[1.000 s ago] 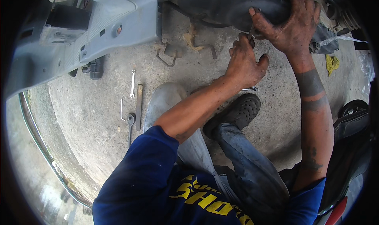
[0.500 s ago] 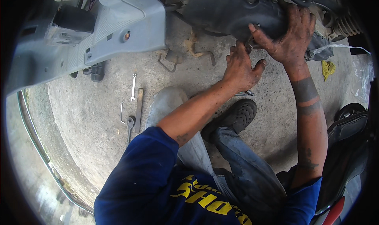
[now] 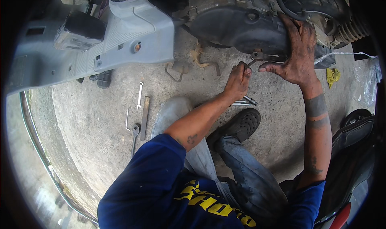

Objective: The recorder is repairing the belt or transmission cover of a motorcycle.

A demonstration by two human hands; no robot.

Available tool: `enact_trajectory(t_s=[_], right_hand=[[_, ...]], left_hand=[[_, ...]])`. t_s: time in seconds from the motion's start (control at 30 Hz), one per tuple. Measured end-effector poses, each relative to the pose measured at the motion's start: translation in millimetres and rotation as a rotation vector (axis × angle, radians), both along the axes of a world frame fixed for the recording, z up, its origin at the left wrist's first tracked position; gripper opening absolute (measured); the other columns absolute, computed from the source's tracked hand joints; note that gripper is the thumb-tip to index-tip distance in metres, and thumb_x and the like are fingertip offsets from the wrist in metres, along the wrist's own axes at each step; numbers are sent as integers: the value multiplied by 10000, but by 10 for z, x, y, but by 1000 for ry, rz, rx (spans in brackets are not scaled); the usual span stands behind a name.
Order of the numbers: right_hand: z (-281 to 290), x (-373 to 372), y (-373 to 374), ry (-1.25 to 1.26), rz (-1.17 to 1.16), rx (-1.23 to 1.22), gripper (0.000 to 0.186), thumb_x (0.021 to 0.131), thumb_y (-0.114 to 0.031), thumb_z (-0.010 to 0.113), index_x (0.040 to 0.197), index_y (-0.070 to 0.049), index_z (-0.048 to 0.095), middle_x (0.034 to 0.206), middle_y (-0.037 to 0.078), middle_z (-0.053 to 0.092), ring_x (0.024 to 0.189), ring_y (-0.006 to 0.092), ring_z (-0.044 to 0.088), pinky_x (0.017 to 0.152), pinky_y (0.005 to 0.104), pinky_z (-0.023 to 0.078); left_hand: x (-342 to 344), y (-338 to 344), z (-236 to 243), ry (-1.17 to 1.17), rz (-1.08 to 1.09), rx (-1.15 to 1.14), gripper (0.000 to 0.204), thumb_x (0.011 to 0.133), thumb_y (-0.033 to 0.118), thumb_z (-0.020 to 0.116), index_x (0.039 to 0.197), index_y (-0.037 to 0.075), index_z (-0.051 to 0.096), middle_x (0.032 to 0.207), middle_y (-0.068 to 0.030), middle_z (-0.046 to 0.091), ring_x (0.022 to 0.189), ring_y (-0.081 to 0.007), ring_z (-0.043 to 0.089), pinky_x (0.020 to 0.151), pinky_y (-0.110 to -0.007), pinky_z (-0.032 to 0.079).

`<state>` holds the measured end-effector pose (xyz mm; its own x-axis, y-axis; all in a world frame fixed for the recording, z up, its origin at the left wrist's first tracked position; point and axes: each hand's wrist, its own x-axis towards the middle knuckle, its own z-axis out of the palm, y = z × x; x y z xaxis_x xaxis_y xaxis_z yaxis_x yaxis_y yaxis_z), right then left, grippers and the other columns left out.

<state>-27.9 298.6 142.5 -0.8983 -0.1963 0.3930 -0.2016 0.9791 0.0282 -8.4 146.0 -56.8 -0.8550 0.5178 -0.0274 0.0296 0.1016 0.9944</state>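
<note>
A large black engine cover point(image 3: 235, 30) lies at the top centre, on the scooter's engine. My left hand point(image 3: 238, 81) is closed around a thin dark rod-like tool point(image 3: 250, 63), its thumb pressed along it. The tool's far end reaches up to a small round fitting point(image 3: 255, 55) at the cover's lower edge; whether it seats there I cannot tell. My right hand point(image 3: 300, 54) lies on the right end of the cover, fingers stretched away from me. Its thumb points left, apart from the tool.
To the left on the concrete lie a combination wrench point(image 3: 139, 95), a flat metal bar point(image 3: 144, 118), a hex key point(image 3: 128, 119) and a ratchet point(image 3: 136, 132). Grey scooter bodywork point(image 3: 152, 48) stands upper left. A socket extension point(image 3: 250, 100) lies near my shoe point(image 3: 245, 122). A yellow rag point(image 3: 332, 77) is at right.
My left hand has drawn down and slightly left from the cover's edge, baring the thin tool. My right thumb has come down off the cover's face. The view has shifted slightly.
</note>
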Motion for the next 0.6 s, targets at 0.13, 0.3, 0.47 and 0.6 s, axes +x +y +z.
enact_trajectory(t_s=[0.13, 0.3, 0.47, 0.6], right_hand=[[-17, -41, -13, 21, 7, -30, 1145, 472, -863, 659, 1374, -185, 464, 1276, 139, 427, 1175, 362, 389, 987, 545, 300], [-115, -70, 94, 76, -12, -25, 971, 577, -787, 684, 1318, -181, 520, 1232, 117, 466, 1134, 342, 416, 962, 517, 326], [-153, -90, -17, 148, -62, -28, 858, 639, -739, 687, 1285, -192, 543, 1194, 89, 489, 1094, 321, 439, 941, 496, 349], [-171, -141, 330, 170, -17, 55, 685, 736, -552, 699, 1275, -145, 585, 1148, 109, 520, 1058, 305, 467, 947, 438, 371]], left_hand=[[-186, 231, 114, 195, 110, 231, 341, 1027, 304, 407, 1117, -21, 457, 848, -127, 532, 796, -213, 515, 719, -364, 435], [-176, 315, 330, 36, 11, 324, 274, 1024, 239, 422, 1155, 7, 481, 916, -150, 566, 792, -241, 547, 734, -361, 447], [-207, 161, 371, -80, 24, 307, 289, 1021, 280, 447, 1076, 6, 517, 821, -82, 551, 709, -140, 492, 672, -305, 429], [-179, 39, 572, -241, -3, 315, 233, 1015, 249, 486, 1092, 37, 541, 855, 37, 482, 775, -65, 413, 722, -241, 385]])
